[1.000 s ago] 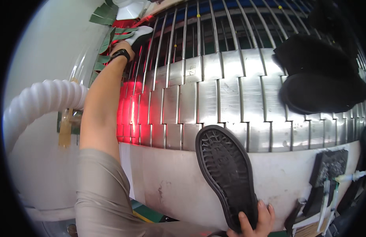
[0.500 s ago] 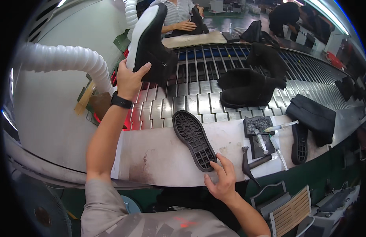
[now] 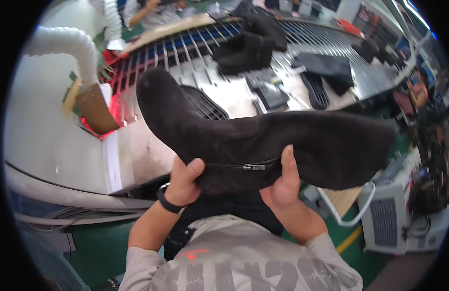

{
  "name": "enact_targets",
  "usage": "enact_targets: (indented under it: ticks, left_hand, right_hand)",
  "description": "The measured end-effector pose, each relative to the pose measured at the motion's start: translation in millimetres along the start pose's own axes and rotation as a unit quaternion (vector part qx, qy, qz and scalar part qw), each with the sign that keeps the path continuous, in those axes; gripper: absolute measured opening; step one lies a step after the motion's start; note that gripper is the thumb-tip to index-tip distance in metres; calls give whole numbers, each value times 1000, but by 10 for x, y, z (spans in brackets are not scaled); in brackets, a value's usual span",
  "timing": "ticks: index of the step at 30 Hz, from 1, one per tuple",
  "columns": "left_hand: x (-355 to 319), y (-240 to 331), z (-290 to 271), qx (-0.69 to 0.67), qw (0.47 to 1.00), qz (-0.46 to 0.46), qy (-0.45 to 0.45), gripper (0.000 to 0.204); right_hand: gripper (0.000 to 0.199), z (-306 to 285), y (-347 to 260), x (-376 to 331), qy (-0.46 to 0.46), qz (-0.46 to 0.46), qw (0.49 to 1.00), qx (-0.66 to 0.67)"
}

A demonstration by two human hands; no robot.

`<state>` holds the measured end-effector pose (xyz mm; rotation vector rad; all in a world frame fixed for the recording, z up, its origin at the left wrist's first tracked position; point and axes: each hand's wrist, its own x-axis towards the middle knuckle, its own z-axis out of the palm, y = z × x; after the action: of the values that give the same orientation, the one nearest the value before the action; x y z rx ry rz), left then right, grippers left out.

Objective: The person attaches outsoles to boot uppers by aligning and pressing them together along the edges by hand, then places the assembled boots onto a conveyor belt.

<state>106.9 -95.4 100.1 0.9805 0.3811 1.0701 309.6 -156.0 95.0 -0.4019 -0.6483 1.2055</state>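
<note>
A dark suede boot [image 3: 224, 133] lies across both my hands above the front edge of the bench, its toe toward the far left and its shaft toward the right. My left hand [image 3: 184, 182] grips it near the heel, thumb on top. Farther right, my right hand [image 3: 284, 182] holds the shaft, its thumb beside a metal zipper pull [image 3: 253, 167]. The fingers of both hands are hidden under the boot. Behind it a black treaded sole [image 3: 212, 106] rests on the bench, partly covered by the boot.
Dark boots [image 3: 246, 52] stand on the metal-slatted conveyor [image 3: 181, 63]. Right of them are a dark pad [image 3: 274, 98], a loose sole [image 3: 315, 89] and another boot [image 3: 326, 68]. A white ribbed hose [image 3: 64, 44] hangs at left. A person [image 3: 154, 17] sits across the line.
The boot has come down from the upper left and turned sideways, close to me. My right hand has left the loose sole and taken hold of the shaft. The view has shifted.
</note>
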Motion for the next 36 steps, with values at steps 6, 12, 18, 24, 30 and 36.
enact_targets:
  ticks: [6, 12, 18, 24, 30, 36]
  left_hand:
    - [-393, -696, -56, -154, 970, -187, -30, 81]
    - [-502, -843, -42, -202, 945, -256, -28, 81]
    - [-517, -762, -10, -216, 958, -185, -33, 83]
    - [-226, -576, -302, 66, 990, -53, -111, 85]
    - [103, -292, -309, 59, 997, -42, 7, 83]
    - [-132, -594, -79, 252, 949, 92, -164, 108]
  right_hand:
    - [63, -194, -199, -731, 45, 9, 991, -125]
    - [69, -255, -194, -1048, 153, -3, 987, -54]
    - [92, -557, -260, -1212, -62, 45, 955, -286]
    - [75, -748, 126, -881, -13, 219, 960, -172]
    - [68, -1183, 499, -792, 55, 288, 951, -100]
    - [54, -1330, 658, -856, 117, 231, 949, -177]
